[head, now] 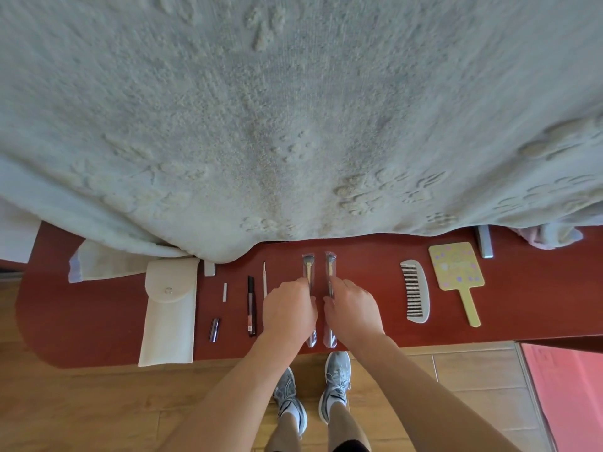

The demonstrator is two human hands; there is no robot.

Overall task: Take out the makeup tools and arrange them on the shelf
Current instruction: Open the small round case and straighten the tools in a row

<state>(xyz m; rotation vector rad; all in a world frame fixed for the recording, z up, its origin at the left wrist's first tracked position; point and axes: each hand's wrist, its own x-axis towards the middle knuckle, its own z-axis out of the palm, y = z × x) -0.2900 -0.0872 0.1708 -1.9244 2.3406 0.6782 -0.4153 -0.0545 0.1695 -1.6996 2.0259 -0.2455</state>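
Observation:
Two makeup brushes in clear sleeves lie side by side on the red-brown shelf (pixel 98 314). My left hand (pixel 288 308) pinches the left brush (pixel 308 265) at its handle. My right hand (pixel 354 309) pinches the right brush (pixel 330 265) the same way. To the left lie a thin pale stick (pixel 264 278), a black pen-like tube (pixel 251 305), a small white piece (pixel 224 292), a small dark tube (pixel 214 329) and a white felt pouch (pixel 168 314). To the right lie a white comb (pixel 415 290) and a yellow hand mirror (pixel 456 272).
A pale fluffy blanket (pixel 293 119) hangs over the bed and covers the shelf's far edge. A folded cloth (pixel 104 262) sits at the back left. Below the shelf are wooden floor, my shoes (pixel 337 383), and a pink mat (pixel 571 386) at right.

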